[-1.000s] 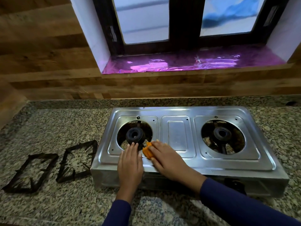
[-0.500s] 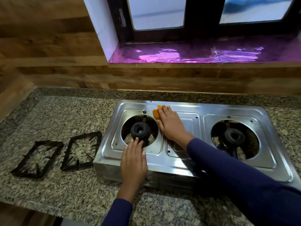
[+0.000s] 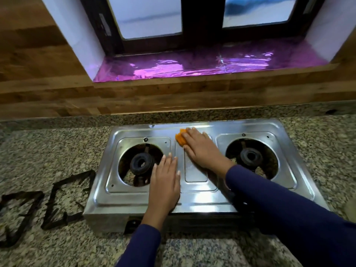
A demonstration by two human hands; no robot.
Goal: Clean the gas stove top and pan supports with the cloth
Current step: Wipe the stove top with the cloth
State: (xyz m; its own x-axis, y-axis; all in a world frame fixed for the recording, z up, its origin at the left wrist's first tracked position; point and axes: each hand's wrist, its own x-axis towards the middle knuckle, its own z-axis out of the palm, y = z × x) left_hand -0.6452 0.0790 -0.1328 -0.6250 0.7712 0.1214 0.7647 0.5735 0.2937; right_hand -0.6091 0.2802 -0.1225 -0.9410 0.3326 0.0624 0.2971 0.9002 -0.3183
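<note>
The steel stove (image 3: 194,199) sits on a speckled stone counter (image 3: 48,151) below a window, and its top is bare, so the cloth can run over the flat metal without catching. The two black pan supports (image 3: 63,201) lie flat on the counter just left of the stove, side by side, out of the way and probably waiting for their own wipe. The right hand (image 3: 202,151) presses down on a small orange cloth (image 3: 180,139) at the far edge of the middle panel, between the two burner openings; the fingers are laid nearly flat over it, pinning it against the metal rather than gripping it, which suits a wiping stroke. The left hand (image 3: 165,184) lies open and flat, holding nothing, palm down on the near right corner of the left burner plate, fingertips at the rim of the opening. It likely steadies the light stove so the rubbing does not push it along the counter. Both burners (image 3: 141,163) are exposed, with brownish grime visible inside the openings.
</note>
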